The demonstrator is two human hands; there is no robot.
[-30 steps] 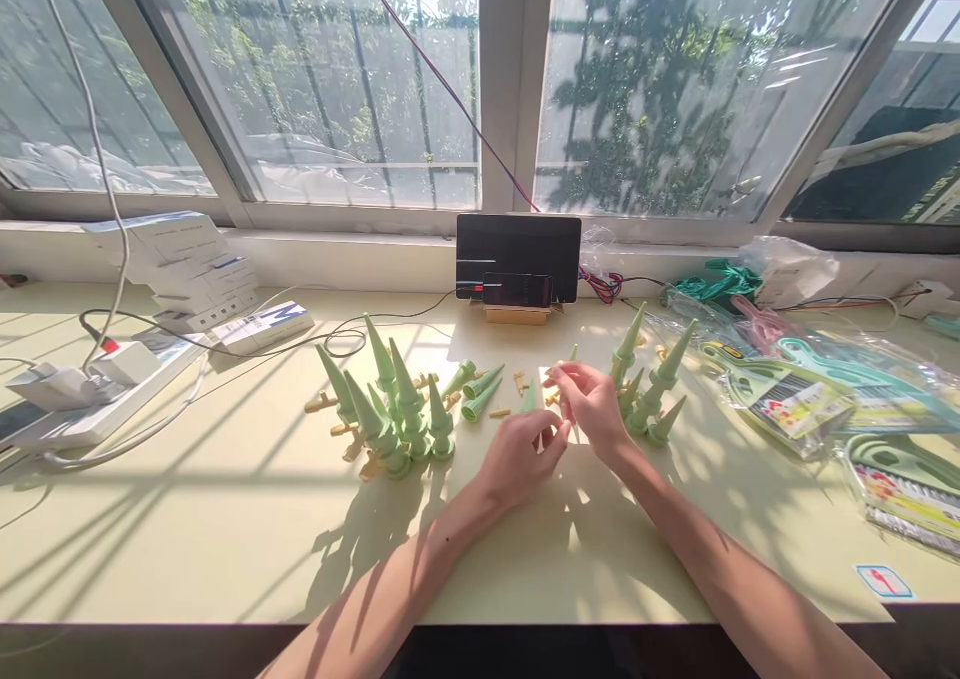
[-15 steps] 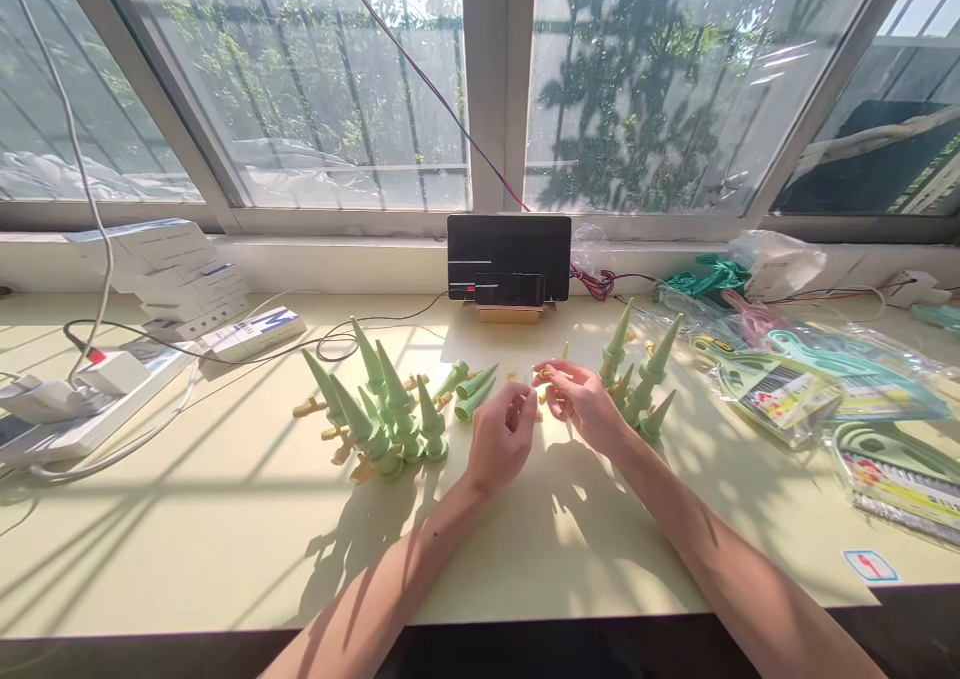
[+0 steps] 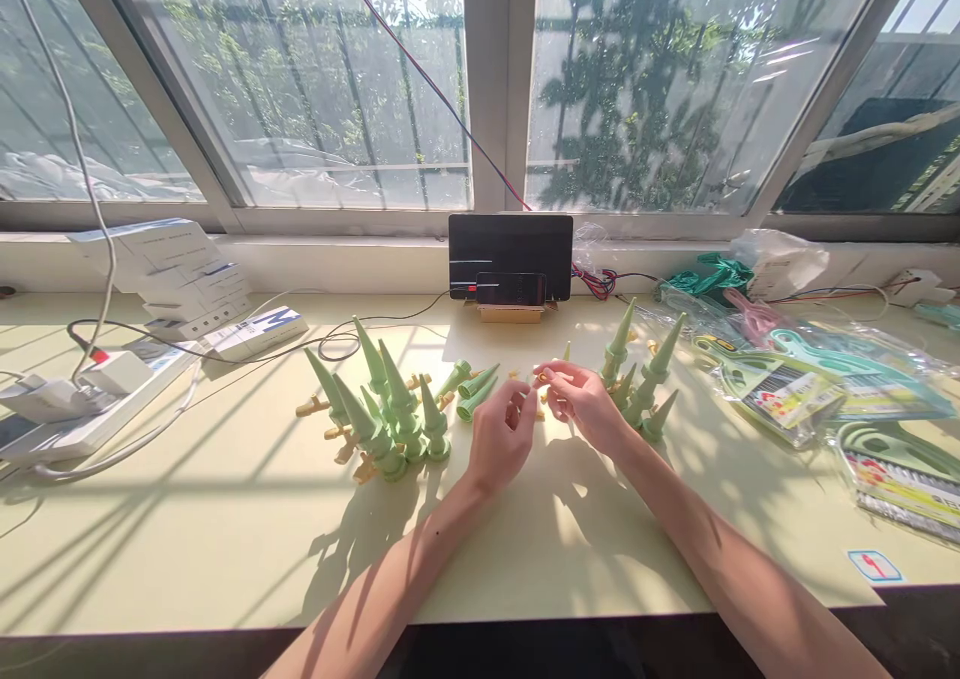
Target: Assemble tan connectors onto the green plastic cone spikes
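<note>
My left hand is closed above the middle of the table, its fingertips close to those of my other hand. What the left fingers hold, if anything, is hidden. My right hand pinches a small yellow piece between thumb and fingers. To the left stands a cluster of green spiky cone-shaped pieces with yellow bits sticking out sideways. A second group of green cones stands just beyond my right hand. Loose green cones lie behind my left hand, and a few tiny yellow bits lie near the fingertips.
A black tablet with a phone in front stands by the window. White boxes and a power strip with cables occupy the left. Plastic-bagged green items lie right. A small label marks the front edge.
The whole view has shifted very slightly. Both hands keep nearly the same pose, with the yellow piece turned a little at the right fingertips.
</note>
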